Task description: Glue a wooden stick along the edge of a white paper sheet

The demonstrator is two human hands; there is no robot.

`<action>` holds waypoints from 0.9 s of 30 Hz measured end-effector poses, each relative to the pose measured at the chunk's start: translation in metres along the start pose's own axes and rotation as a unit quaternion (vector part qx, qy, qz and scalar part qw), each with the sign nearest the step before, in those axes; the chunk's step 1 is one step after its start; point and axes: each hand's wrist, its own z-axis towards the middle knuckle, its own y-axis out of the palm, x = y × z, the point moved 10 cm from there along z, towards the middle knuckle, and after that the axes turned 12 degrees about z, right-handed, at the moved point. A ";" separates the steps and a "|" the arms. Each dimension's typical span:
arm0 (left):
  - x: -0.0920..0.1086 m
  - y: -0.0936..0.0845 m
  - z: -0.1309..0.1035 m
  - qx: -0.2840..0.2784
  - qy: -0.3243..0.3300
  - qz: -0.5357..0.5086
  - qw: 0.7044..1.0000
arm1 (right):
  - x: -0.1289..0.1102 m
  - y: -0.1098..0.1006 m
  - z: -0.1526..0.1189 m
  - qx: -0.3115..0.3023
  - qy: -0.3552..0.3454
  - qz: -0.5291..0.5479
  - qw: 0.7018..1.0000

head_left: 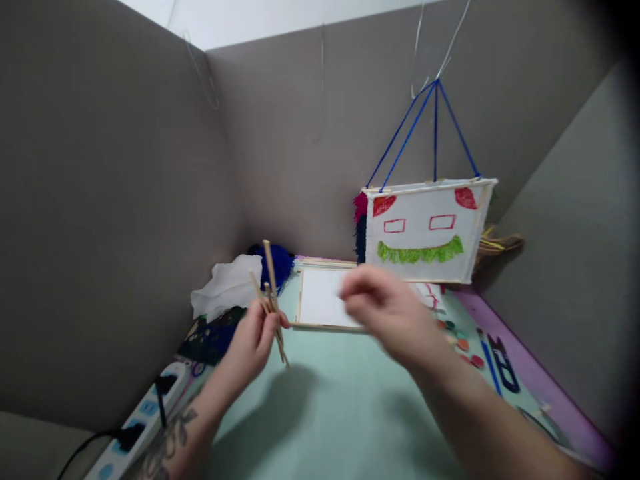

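Note:
My left hand [257, 337] is closed around several thin wooden sticks [270, 270], held tilted above the table. My right hand [383, 310], blurred by motion, is raised in front of a wooden frame with a white panel [320, 297]. Its thumb and fingers are curled together, and whatever lies between them, if anything, cannot be made out. That frame lies flat at the back of the table, partly hidden behind the right hand. Between the two hands there is a gap, and they do not touch.
A white box-like piece [423, 230] with red and green drawing hangs on blue cords at the back right. White cloth [227, 287] and blue yarn [280, 263] lie back left. A power strip [143, 420] is front left; a dark cutter [504, 363] and blue pen [490, 363] lie right.

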 end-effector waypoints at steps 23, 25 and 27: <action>-0.087 0.069 -0.020 -0.015 -0.294 -0.466 0.834 | 0.122 -0.008 0.132 0.059 0.090 -0.325 0.940; -0.096 0.074 -0.024 -0.020 -0.349 -0.514 0.783 | 0.157 -0.050 0.152 0.103 0.136 -0.391 0.905; -0.101 0.076 -0.026 -0.021 -0.370 -0.536 0.758 | 0.188 -0.077 0.165 0.108 0.171 -0.431 0.879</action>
